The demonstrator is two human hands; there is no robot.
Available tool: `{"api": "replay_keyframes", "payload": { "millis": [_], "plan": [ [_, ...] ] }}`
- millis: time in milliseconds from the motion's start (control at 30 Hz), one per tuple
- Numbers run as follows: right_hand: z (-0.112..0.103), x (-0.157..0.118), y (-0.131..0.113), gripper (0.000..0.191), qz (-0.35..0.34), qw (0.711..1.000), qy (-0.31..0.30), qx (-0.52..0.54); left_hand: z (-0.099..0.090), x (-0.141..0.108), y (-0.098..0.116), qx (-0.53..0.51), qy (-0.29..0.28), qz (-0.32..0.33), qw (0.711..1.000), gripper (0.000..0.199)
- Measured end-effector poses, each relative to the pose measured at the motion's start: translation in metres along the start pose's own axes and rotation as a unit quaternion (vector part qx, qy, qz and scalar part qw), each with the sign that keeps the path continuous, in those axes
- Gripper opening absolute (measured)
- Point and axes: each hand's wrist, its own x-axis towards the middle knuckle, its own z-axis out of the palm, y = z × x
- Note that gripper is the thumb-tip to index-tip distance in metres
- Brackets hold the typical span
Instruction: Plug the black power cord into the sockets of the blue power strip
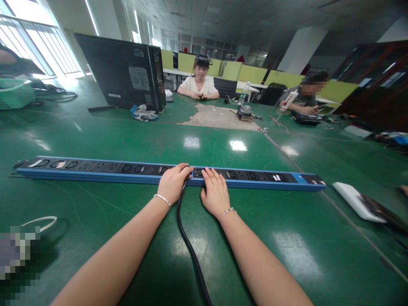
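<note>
A long blue power strip (105, 172) with a black face and several sockets lies across the green table in front of me. My left hand (174, 180) is closed at the middle of the strip, over the upper end of a black power cord (185, 231). The cord's plug is hidden under these fingers, so I cannot tell whether it sits in a socket. From there the cord runs down toward me between my forearms. Just right of it, my right hand (216, 191) lies with outstretched fingers on the strip's face, its thumb at the near side.
A black computer case (117, 72) stands at the back left, with grey-blue gloves (143, 113) beside it. At right lies a white box-like object (355, 202) with a dark item against it. Two people (200, 83) (307, 100) sit across the table. A green basket (15, 93) stands far left.
</note>
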Motion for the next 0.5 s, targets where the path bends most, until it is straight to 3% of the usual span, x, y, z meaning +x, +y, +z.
{"api": "replay_keyframes", "payload": {
  "millis": [67,233,333,500],
  "plan": [
    [0.000,0.001,-0.001,0.057,0.003,1.000,0.000,-0.005,0.000,0.001,0.000,-0.014,0.036,0.009,0.999,0.026],
    [0.000,0.001,-0.002,0.057,0.005,1.000,0.001,-0.011,-0.024,0.015,0.001,-0.071,0.214,-0.017,0.974,0.026],
    [0.001,0.000,-0.001,0.057,0.003,1.000,0.000,-0.015,-0.044,0.017,-0.010,-0.067,0.211,-0.041,0.974,0.024],
    [0.003,0.001,0.001,0.056,-0.003,1.000,0.009,-0.015,-0.061,-0.006,-0.056,-0.038,0.175,-0.141,0.974,0.024]
  ]
}}
